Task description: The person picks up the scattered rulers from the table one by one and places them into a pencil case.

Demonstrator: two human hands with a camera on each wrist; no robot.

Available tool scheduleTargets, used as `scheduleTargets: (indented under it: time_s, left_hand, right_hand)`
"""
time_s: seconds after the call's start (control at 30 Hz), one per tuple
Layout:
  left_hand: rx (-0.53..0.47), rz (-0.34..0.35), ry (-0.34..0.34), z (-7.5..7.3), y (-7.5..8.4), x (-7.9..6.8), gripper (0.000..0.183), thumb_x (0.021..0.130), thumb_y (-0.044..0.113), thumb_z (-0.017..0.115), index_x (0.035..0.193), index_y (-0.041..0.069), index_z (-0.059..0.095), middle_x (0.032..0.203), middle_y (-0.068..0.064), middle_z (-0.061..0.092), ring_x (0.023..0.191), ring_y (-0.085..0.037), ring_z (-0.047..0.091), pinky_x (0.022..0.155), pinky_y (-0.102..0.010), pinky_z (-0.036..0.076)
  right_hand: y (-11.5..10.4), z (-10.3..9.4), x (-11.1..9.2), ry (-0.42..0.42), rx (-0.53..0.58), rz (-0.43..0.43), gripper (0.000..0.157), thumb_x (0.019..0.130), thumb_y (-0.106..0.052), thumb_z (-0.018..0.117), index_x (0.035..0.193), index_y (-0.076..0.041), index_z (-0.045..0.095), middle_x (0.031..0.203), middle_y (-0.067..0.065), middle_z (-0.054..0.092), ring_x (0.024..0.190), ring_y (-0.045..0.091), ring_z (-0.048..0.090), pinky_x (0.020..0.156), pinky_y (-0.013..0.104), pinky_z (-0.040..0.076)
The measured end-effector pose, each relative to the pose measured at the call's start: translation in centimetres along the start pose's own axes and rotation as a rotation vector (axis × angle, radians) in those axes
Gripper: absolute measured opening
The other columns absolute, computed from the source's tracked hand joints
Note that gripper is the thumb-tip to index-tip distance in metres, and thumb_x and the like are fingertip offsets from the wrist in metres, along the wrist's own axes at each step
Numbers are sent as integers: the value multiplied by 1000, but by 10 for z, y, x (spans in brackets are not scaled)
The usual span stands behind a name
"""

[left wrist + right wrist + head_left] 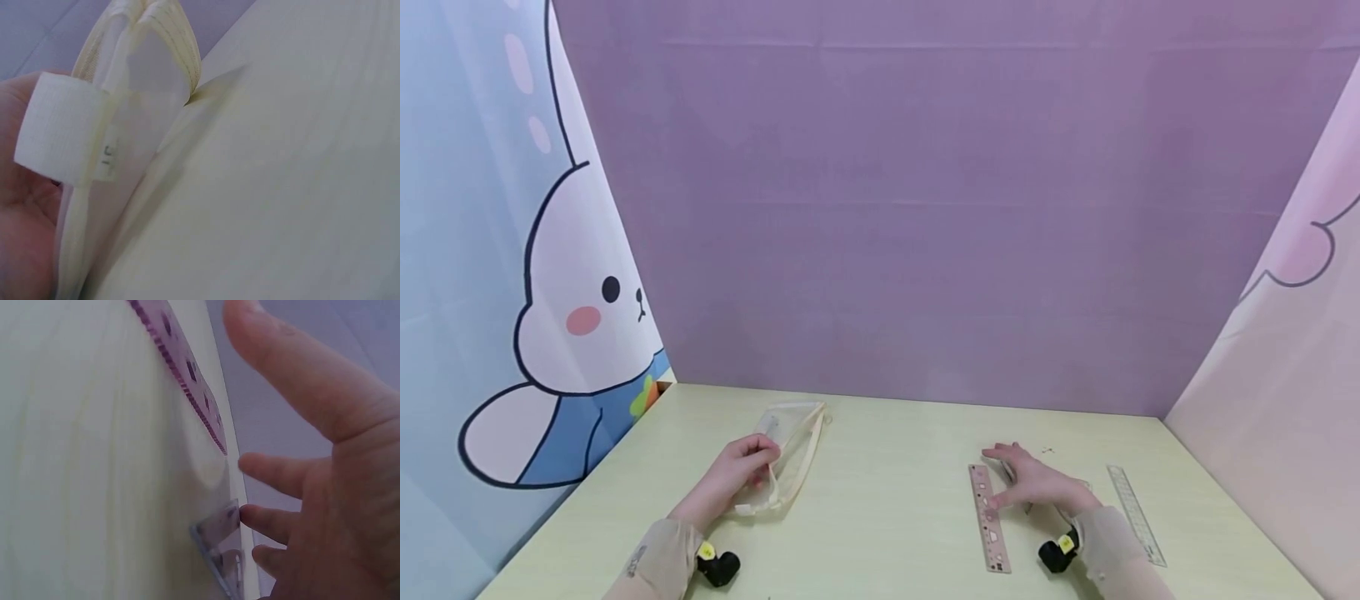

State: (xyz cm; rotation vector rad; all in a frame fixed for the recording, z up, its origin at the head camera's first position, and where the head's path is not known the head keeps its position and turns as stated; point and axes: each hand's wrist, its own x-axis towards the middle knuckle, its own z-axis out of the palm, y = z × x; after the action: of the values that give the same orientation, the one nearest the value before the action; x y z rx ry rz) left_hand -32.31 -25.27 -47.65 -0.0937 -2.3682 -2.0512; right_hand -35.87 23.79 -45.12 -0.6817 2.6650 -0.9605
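Observation:
My left hand (742, 473) pinches the near side of a see-through pouch (803, 458) with cream edging, which stands tilted on the table. In the left wrist view, a white tag (61, 130) sticks out from the pouch's (140, 87) edge beside the palm. My right hand (1037, 485) hovers low with spread fingers, thumb toward a pink ruler (990, 523) lying flat. Below the fingertips in the right wrist view is a clear triangular ruler (220, 540), mostly hidden by the hand in the head view. The pink ruler (187, 369) lies past it.
A clear straight ruler (1137, 515) lies to the right of my right forearm. The pale table (887, 500) meets a purple curtain (925, 250) at the back. Printed cloths hang on both sides, a rabbit figure (587, 317) on the left one.

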Motion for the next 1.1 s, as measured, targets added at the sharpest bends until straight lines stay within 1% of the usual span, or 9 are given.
scheduleTargets:
  time_s: [0.1,0.17,0.4,0.63,0.9,1.1]
  left_hand:
    - [4,6,-10,0,0,-1,26,92,14,65,104,-8,59,75,-3,53,58,-13,49,55,-25,45]
    - [7,8,-16,0,0,0,27,93,14,65,105,-9,58,76,-3,53,59,-13,49,56,-25,45]
    - [19,5,-16,0,0,0,23,93,15,64,103,-6,59,76,-3,52,60,-15,49,56,-26,45]
    - [20,-5,-2,1,0,1,20,93,14,65,101,-4,61,77,-4,53,60,-15,49,56,-26,45]
    - [23,1,-12,0,-2,2,23,93,14,65,103,-6,59,76,-3,53,59,-15,48,56,-26,45]
    - [27,10,-23,0,-3,2,27,93,14,64,105,-9,58,75,-3,53,60,-15,49,56,-26,46]
  right_hand:
    - [1,2,-1,0,-114,-9,102,64,-43,87,143,1,41,151,30,22,137,55,9,99,76,5]
    - [1,3,-2,-2,-162,-12,105,62,-46,88,143,2,40,151,30,22,137,55,12,97,77,6]
    - [1,5,-3,-10,-246,-16,111,59,-51,87,144,2,38,152,29,23,137,54,16,95,79,9]
    - [2,5,-2,-4,-250,-15,107,60,-52,86,144,-1,42,151,29,24,136,54,19,95,79,12]
    - [-2,4,-3,1,-223,-26,102,61,-48,87,141,-1,45,150,30,26,135,55,18,96,78,14]
    - [0,5,-2,26,-211,-44,98,60,-46,88,137,-1,48,148,32,27,135,55,18,98,77,13]
